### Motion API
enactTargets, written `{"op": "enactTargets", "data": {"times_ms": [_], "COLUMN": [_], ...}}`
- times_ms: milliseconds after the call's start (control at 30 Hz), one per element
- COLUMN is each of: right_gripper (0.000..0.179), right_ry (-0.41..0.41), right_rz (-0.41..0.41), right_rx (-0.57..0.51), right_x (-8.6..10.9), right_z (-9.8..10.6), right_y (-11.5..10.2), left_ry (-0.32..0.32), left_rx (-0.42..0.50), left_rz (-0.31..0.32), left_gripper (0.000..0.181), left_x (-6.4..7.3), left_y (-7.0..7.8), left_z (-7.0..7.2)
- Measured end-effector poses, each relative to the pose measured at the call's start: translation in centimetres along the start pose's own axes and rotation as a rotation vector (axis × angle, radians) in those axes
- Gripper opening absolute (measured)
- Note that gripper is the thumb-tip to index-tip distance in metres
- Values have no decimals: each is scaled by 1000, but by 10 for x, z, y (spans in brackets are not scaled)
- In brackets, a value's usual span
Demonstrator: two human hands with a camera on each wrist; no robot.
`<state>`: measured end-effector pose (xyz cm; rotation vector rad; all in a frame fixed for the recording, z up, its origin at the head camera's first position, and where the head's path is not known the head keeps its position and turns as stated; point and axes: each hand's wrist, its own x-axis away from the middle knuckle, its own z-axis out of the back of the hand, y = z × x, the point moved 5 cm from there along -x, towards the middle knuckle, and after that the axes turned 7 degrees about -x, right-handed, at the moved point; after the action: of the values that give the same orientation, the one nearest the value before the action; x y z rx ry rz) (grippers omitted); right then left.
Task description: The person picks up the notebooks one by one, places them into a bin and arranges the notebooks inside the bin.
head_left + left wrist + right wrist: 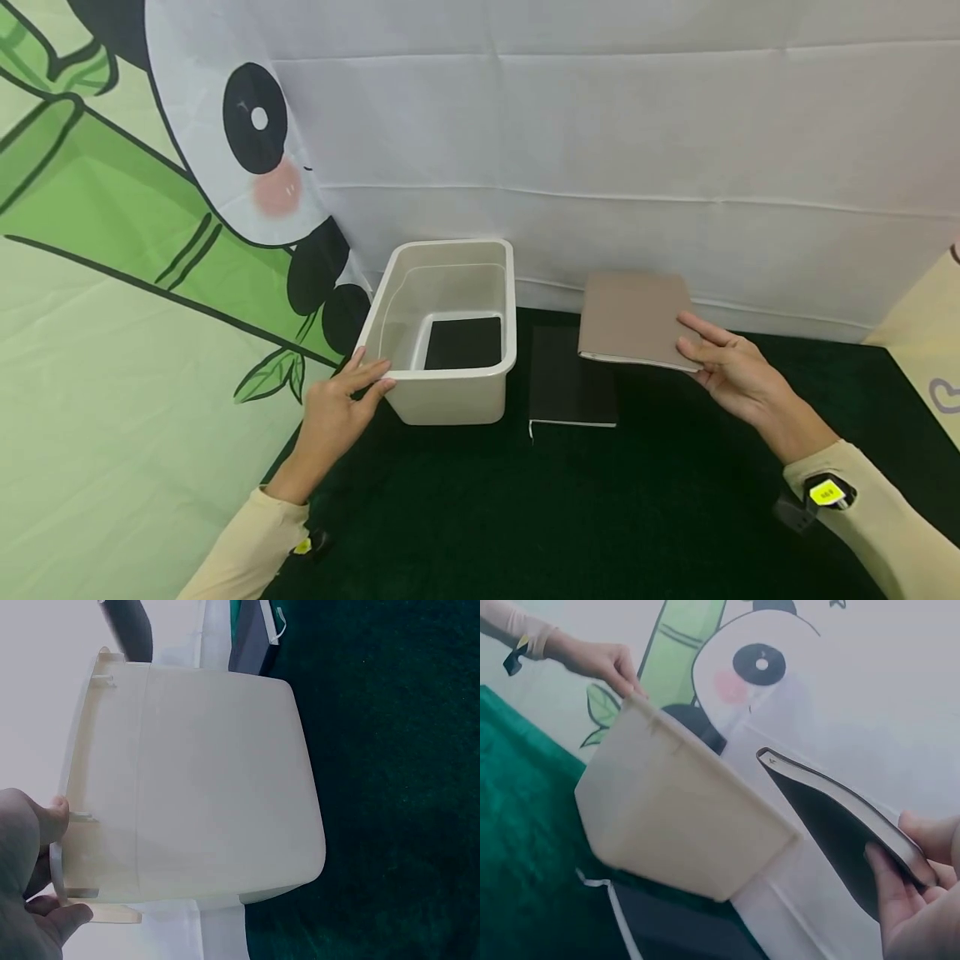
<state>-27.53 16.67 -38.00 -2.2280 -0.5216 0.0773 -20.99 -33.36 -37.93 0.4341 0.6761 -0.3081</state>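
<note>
At the near left corner of a cream plastic bin (450, 375), my left hand (336, 421) pinches the rim between thumb and fingers. A flat black rectangle (463, 343) lies on the bin's floor; its kind is unclear. My right hand (738, 379) grips a taupe notebook (633, 317) by its right edge, thumb on top and other fingers partly hidden beneath. The right wrist view shows the notebook's page edges and shaded underside, tilted. Partly beneath it in the head view, a black notebook (572, 392) with a white ribbon lies on the table, right of the bin.
Dark green cloth (570, 508) covers the table. A white cloth backdrop (637, 142) hangs right behind the bin and notebooks. On the left hangs a printed panda and bamboo sheet (142, 333). A pale yellow panel (926, 350) stands at the right edge.
</note>
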Motion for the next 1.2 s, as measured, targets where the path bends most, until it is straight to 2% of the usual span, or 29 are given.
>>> {"op": "enactTargets", "data": {"times_ms": [200, 367, 500, 700, 867, 1133, 1200], "right_gripper": [41, 44, 44, 52, 65, 61, 60], "right_ry": [-17, -46, -30, 17, -1, -12, -12], "right_rz": [22, 37, 31, 22, 22, 26, 28], "right_rx": [-15, -32, -29, 79, 161, 199, 216], "right_x": [-11, -22, -35, -56, -74, -105, -111], "right_z": [-23, -45, -64, -89, -109, -130, -136], "right_y": [-6, -12, -15, -14, -6, 20, 27], "left_ry": [-34, -43, -49, -74, -83, -73, -85], "left_rx": [-6, -1, 4, 12, 13, 14, 31], "left_rz": [19, 2, -2, 11, 15, -1, 12], "left_gripper": [36, 34, 34, 34, 34, 32, 32], "left_x": [-1, -2, -2, -3, -2, -3, -4], "left_y": [0, 1, 2, 1, -1, -3, -3], "left_z": [0, 1, 2, 2, 0, 2, 2]}}
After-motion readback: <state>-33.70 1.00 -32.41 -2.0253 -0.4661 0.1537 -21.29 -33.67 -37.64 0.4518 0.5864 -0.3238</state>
